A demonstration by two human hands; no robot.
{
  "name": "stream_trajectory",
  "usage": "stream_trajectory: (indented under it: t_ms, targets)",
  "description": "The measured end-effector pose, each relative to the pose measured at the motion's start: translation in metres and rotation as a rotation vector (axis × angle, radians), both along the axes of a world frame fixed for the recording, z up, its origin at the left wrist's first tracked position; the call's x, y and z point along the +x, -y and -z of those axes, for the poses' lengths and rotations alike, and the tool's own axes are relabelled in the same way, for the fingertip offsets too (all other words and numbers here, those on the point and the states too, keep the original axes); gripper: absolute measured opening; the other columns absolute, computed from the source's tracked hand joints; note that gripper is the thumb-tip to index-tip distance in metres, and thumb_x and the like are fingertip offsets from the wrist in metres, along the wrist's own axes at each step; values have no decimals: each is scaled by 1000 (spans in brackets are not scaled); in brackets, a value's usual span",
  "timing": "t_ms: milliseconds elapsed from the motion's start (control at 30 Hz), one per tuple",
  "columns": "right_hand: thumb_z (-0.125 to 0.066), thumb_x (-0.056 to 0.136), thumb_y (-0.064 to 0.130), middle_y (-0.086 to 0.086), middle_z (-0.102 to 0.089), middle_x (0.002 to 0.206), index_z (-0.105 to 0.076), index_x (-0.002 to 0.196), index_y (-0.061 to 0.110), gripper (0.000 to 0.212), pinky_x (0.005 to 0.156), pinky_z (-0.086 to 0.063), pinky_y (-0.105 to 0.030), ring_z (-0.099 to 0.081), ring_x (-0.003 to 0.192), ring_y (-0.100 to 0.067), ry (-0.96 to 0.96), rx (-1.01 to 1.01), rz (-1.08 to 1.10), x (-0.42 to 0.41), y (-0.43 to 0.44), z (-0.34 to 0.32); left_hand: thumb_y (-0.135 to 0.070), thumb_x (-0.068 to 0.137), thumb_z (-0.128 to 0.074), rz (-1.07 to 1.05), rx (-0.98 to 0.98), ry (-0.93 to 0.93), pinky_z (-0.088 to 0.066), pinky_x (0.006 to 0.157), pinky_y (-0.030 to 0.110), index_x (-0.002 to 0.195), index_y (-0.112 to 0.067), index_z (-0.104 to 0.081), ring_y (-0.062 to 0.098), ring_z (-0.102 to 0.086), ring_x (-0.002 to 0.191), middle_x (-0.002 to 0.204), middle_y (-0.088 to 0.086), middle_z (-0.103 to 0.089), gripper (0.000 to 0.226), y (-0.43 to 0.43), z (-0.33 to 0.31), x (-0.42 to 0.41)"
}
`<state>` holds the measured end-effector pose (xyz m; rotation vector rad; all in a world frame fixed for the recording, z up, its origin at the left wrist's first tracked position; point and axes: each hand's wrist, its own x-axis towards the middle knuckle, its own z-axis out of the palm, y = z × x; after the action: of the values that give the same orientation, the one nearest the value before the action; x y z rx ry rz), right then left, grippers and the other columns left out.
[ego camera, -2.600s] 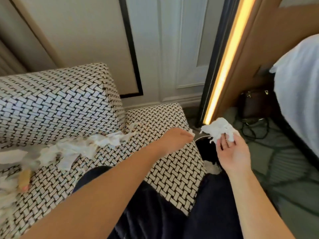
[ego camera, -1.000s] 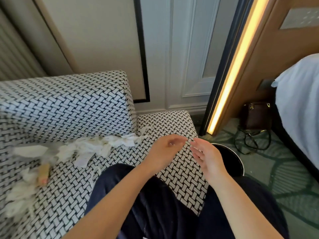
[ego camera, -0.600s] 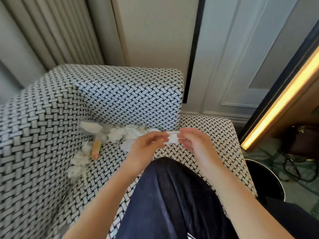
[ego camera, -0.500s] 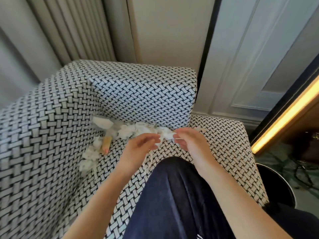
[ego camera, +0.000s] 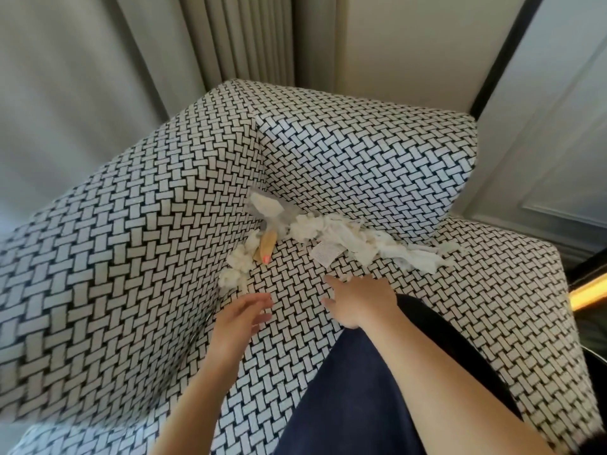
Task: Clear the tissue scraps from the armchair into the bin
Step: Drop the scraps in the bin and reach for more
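The checked chair (ego camera: 361, 152) has white, torn, crumpled scraps (ego camera: 354, 239) piled in its far corner. Left hand (ego camera: 238, 318) and right hand (ego camera: 358, 300) reach near them, fingers spread, holding nothing.

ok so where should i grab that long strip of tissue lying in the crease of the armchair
Probably the thick bunched middle of the tissue strip, since its right end thins to loose wisps that may tear off. Come from the seat's front and above with the right hand, which is nearest and open; the upright cushion blocks the far side.
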<state>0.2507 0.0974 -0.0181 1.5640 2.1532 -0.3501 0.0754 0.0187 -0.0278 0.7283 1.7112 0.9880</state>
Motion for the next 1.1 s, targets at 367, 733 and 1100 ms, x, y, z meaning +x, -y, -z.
stream_trajectory:
  t_ms: [367, 733, 1100]
  targets:
    - [-28, 93, 56, -6, -18, 157, -13, 151, 25, 67, 113, -19, -44, -23, 141, -29, 286, -319, -31, -10, -8, -3, -15, 96, -47, -33, -40, 2, -48, 90, 33, 101, -21, -66, 16, -65, 94, 100, -4, -70, 21, 11, 12, 2]
    - [-44, 93, 37, 0, -68, 110, -62, 119, 19, 36, 80, -52, -31, -64, 84, -14, -302, 163, -83, 1, 9, -8, -13, 92, -51, -163, 54, -74, -39, 103, 37, 104, -30, -63, 14, -47, 121, 129, -7, -52, 24, 4, 15, -18]
    - [-52, 91, 28, 17, -68, 99, -68, 100, 27, 18, 57, -36, -10, -51, 60, 12, -813, 285, 48, 9, 16, -17, -13, 92, -51, -187, -32, 58, -39, 100, 34, 137, -28, -45, 18, -39, 125, 147, -1, -35, 48, -50, 25, -20]
